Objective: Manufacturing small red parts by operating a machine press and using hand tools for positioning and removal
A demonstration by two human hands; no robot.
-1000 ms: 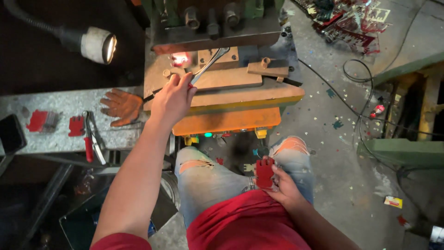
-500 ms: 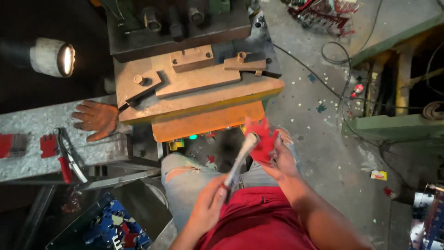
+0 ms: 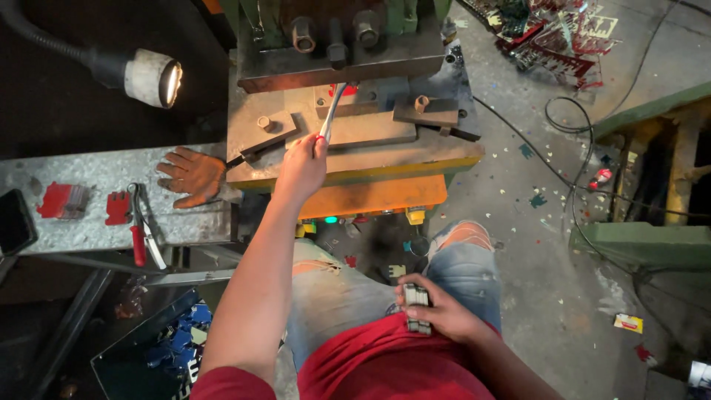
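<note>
My left hand (image 3: 302, 164) is clamped on the tweezers (image 3: 331, 111), tips under the press (image 3: 337, 44) at twelve o'clock, at a red piece (image 3: 348, 90) on the die. Right hand (image 3: 437, 311) at six o'clock grips a stack of blanks (image 3: 416, 307) on my lap. I reckon plenty left: stack's thick.
</note>
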